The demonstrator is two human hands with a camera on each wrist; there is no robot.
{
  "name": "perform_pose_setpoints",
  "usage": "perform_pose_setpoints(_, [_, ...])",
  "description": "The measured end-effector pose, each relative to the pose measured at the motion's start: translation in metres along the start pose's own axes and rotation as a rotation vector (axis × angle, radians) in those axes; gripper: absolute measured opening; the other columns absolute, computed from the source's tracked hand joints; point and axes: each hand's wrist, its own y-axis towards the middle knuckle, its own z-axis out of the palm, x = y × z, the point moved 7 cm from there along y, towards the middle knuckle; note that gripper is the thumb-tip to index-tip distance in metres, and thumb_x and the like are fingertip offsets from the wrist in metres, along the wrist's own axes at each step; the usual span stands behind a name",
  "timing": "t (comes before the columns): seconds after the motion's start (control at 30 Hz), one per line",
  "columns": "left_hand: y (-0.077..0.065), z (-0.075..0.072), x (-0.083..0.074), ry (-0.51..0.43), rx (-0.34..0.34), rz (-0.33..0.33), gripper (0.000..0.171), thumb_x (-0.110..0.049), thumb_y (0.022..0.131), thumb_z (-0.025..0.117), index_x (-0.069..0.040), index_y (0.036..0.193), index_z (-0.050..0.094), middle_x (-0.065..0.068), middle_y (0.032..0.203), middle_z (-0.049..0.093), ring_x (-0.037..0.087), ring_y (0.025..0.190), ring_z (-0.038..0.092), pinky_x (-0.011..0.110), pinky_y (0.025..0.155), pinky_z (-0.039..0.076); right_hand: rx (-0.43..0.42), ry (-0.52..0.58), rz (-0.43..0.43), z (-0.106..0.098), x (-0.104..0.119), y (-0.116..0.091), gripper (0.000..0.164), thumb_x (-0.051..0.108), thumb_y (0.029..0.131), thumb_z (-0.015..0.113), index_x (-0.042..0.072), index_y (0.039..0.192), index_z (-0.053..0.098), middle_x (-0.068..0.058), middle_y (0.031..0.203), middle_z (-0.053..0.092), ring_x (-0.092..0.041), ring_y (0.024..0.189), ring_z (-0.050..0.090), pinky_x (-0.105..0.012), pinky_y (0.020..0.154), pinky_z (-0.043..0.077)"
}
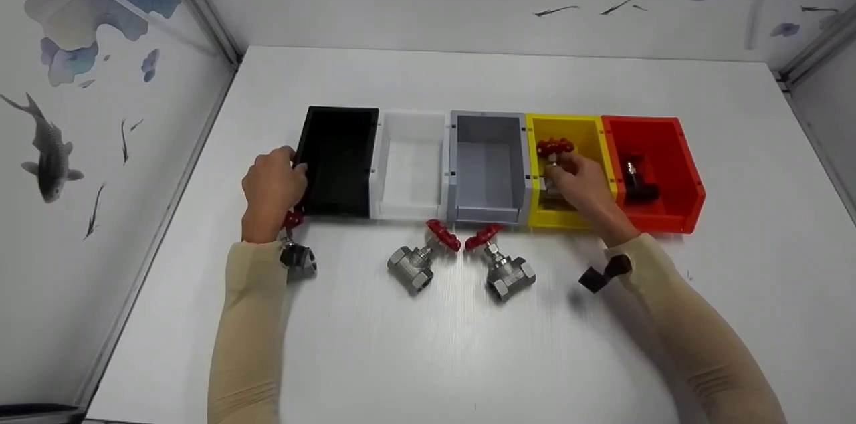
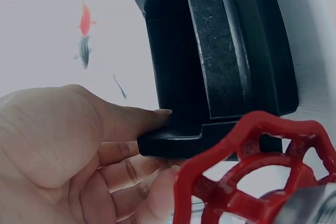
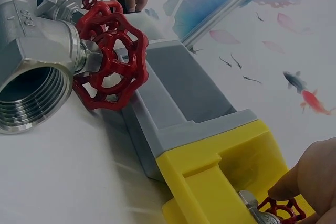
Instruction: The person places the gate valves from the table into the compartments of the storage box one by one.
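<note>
My left hand [image 1: 273, 183] grips the left wall of a black bin [image 1: 341, 110], thumb over the rim and fingers outside. Below that hand lies a metal valve [image 1: 309, 266] with a red handwheel [image 2: 239, 200], partly hidden by the wrist. Inside the yellow bin [image 1: 565, 219], my right hand [image 1: 587, 184] pinches another metal valve, its red handwheel [image 1: 555, 146] towards the back; my fingers hide part of its body. Two more red-wheeled valves, one left [image 1: 409, 268] and one right [image 1: 511, 277], lie on the table in front of the bins.
Between the black and yellow bins stand a white bin [image 1: 409, 213] and a grey bin [image 1: 487, 215], all in one joined row. A red bin [image 1: 669, 222] ends it at the right, holding a metal fitting with a black part [image 1: 642, 193]. Printed wall panels [image 1: 428, 3] enclose the table.
</note>
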Motion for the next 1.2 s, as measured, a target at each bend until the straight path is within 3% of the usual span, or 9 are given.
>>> perform_pose_setpoints(0.47, [0.0,-0.001,0.0,0.006,-0.011,0.009,0.033,-0.016,0.099,0.056,0.008,0.121,0.063,0.03,0.105,0.068,0.046,0.091,0.067,0.058,0.073,0.052,0.046,-0.061,-0.022,-0.002,0.004,-0.01,0.067,0.032,0.101,0.054,0.001,0.154,0.027,-0.022,0.15,0.042,-0.035,0.132,0.043,-0.05,0.115,0.031])
perform_pose_setpoints(1.2, [-0.001,-0.001,-0.002,-0.002,-0.011,0.016,0.033,-0.015,0.099,0.056,0.009,0.12,0.063,0.03,0.104,0.068,0.046,0.09,0.067,0.057,0.072,0.053,0.036,-0.044,-0.169,-0.006,0.022,-0.053,0.051,0.037,0.099,0.059,0.008,0.141,0.051,-0.018,0.149,0.042,-0.038,0.135,0.041,-0.056,0.11,0.035])
